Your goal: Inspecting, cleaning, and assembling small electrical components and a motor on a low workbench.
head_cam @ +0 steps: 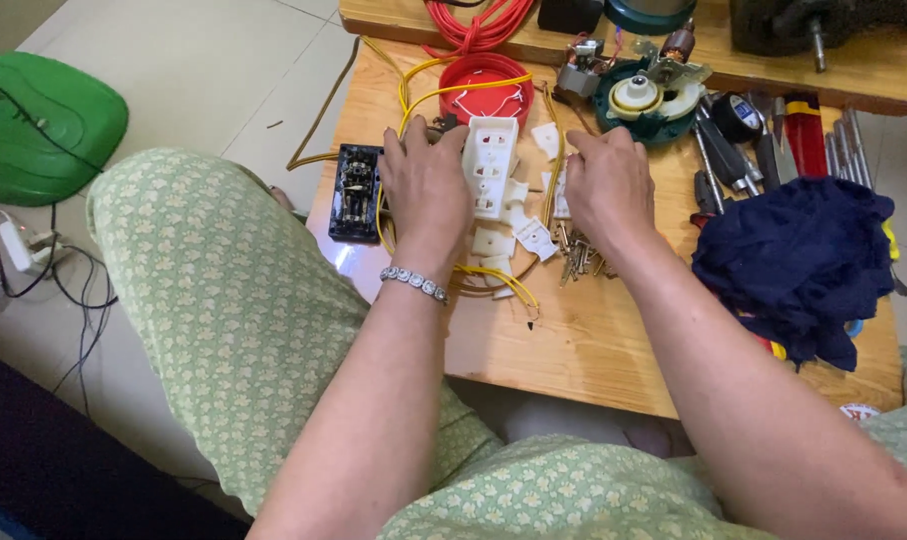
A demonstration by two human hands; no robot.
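Observation:
My left hand (425,185) rests on the low wooden table (573,340), its fingers against the left side of a white multi-socket cover plate (490,165). My right hand (606,185) lies palm down just right of the plate, over small white plastic pieces (533,235) and a pile of brass contact strips and screws (573,258); whether its fingers pinch anything is hidden. Yellow wires (493,275) loop under and around the plate. A black socket base with metal parts (354,190) sits left of my left hand.
A red round lid (485,85) and a teal motor housing (648,98) lie at the back. Screwdrivers, tape and tools (763,135) line the right, beside a dark blue cloth (798,265). A green plastic object (38,125) and cables lie on the floor at left.

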